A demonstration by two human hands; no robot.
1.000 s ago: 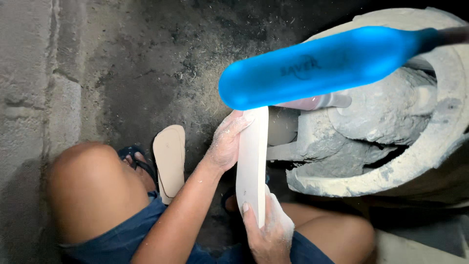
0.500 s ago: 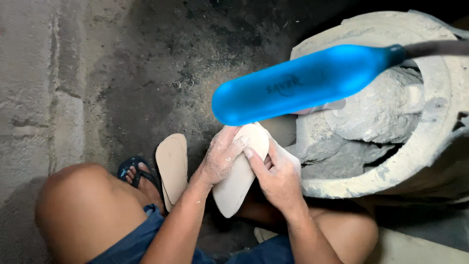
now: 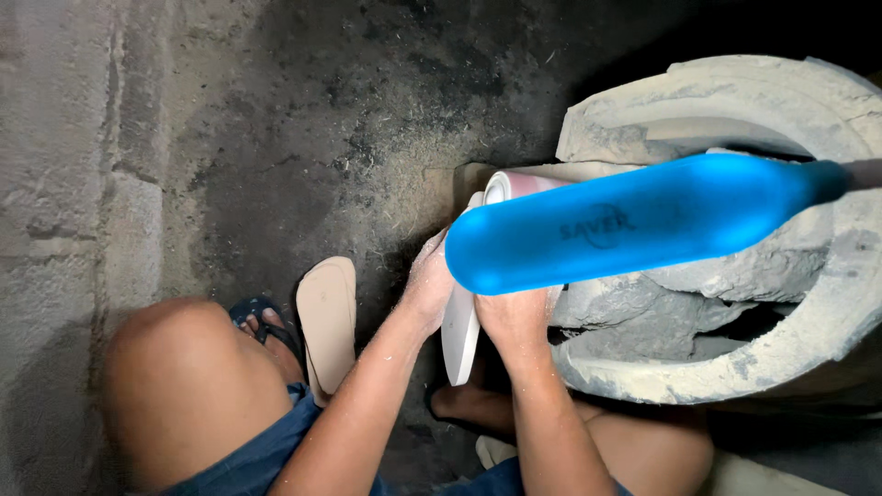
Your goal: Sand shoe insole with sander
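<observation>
A: Plate-shaped white piece [image 3: 459, 335], stood on edge between both hands, just before the clay-caked tub [image 3: 735, 367]. Left of it?

B: Tan sandal [image 3: 328, 317] by the bare knee [image 3: 193, 395]. Left hand [image 3: 427, 285] lies flat against one face, steadying it.

A: Right hand [image 3: 514, 317]?

B: Closed around the other side, likely bracing it upright. Blue lamp body [image 3: 634, 220] blocks the fingertips.

The person wears blue shorts [image 3: 248, 450] and a dark-strapped sandal [image 3: 266, 321] with a tan sole. Both forearms and knees are bare. The left hand [image 3: 427, 285] and right hand [image 3: 514, 317] are dusted with pale powder.
</observation>
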